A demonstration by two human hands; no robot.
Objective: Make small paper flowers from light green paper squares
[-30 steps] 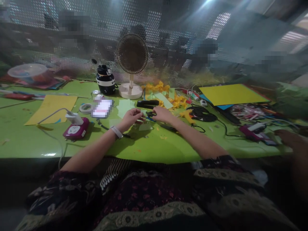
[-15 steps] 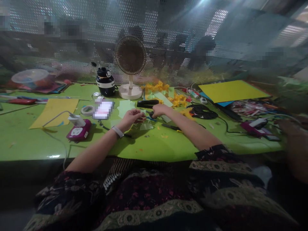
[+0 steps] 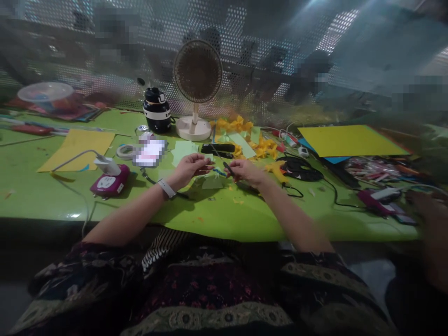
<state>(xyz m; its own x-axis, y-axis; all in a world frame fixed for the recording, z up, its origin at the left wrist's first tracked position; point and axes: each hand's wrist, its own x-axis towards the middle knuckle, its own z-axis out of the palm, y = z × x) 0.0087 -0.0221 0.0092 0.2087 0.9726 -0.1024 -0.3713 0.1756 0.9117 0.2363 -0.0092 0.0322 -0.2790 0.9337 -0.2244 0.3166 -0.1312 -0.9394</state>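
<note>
Over the middle of the green table (image 3: pixel 224 219), my left hand (image 3: pixel 192 169) has its fingers pinched together; whatever is between them is too small to make out. My right hand (image 3: pixel 245 171), just to its right, is closed on a slim dark tool (image 3: pixel 228 169), apparently a pair of tweezers or scissors. Something small and blue (image 3: pixel 220 172) lies between the hands. Pale green paper pieces (image 3: pixel 185 151) are behind my left hand. A black stapler-like object (image 3: pixel 217 149) rests behind both hands, beside yellow paper flowers (image 3: pixel 235 125).
Behind stand a fan (image 3: pixel 197 72) and a dark bottle (image 3: pixel 157 112). To the left are a phone (image 3: pixel 151 153), tape roll (image 3: pixel 127 151) and purple socket block (image 3: pixel 110 181). A black cable coil (image 3: pixel 301 169) and yellow sheets (image 3: pixel 353 140) lie right. Another person's arm (image 3: pixel 430 224) is far right.
My right hand has come up from the table near the stapler-like object and now holds the dark tool. My left hand stays pinched in nearly the same place. The view has shifted slightly.
</note>
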